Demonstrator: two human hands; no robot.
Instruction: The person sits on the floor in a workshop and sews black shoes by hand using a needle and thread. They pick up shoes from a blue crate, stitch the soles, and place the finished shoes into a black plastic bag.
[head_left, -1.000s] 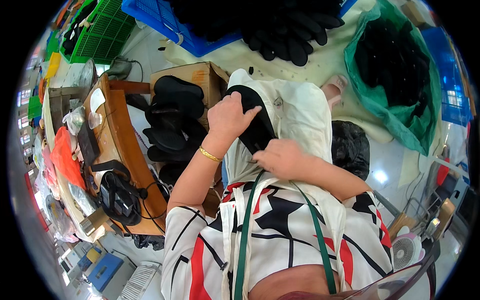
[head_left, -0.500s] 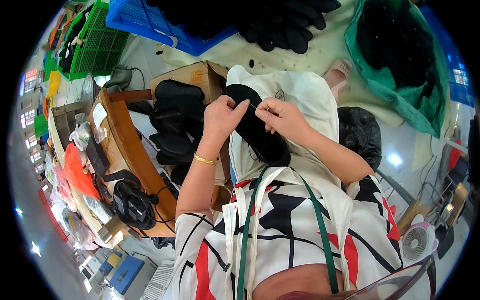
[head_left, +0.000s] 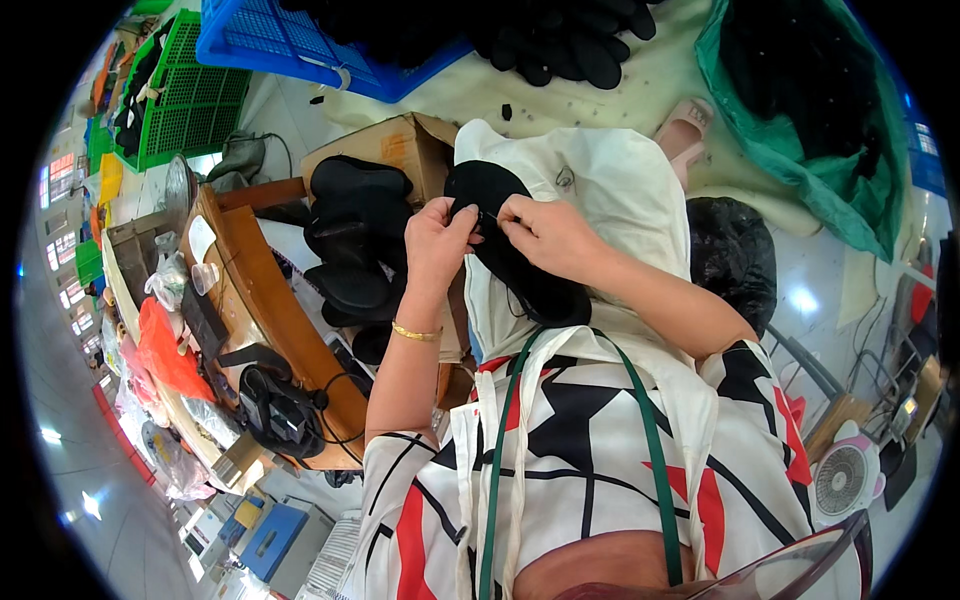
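A black cloth shoe [head_left: 545, 292] lies slantwise across my lap, on a white cloth [head_left: 630, 200], its top pointing far left. My left hand [head_left: 436, 245] is closed at the shoe's left edge, thumb and fingers pinching it near the upper part. From the right, my right hand [head_left: 553, 236] reaches over the shoe with thumb and forefinger pressed together. A small glint shows between the two hands; whatever the right fingertips pinch is too small to make out. A thin dark loop like thread shows along the shoe's lower left edge.
More black shoes [head_left: 350, 285] are stacked at my left, before a cardboard box [head_left: 380, 150]. Beside them stands a wooden table [head_left: 290, 365]. Ahead are a blue crate [head_left: 385, 88] and a heap of black pieces [head_left: 585, 55]; a green sack [head_left: 800, 165] is far right.
My right hand has moved slightly left and closer to the shoe. The thin sliver seen between my fingertips before is now only a small glint. The view has shifted a little.
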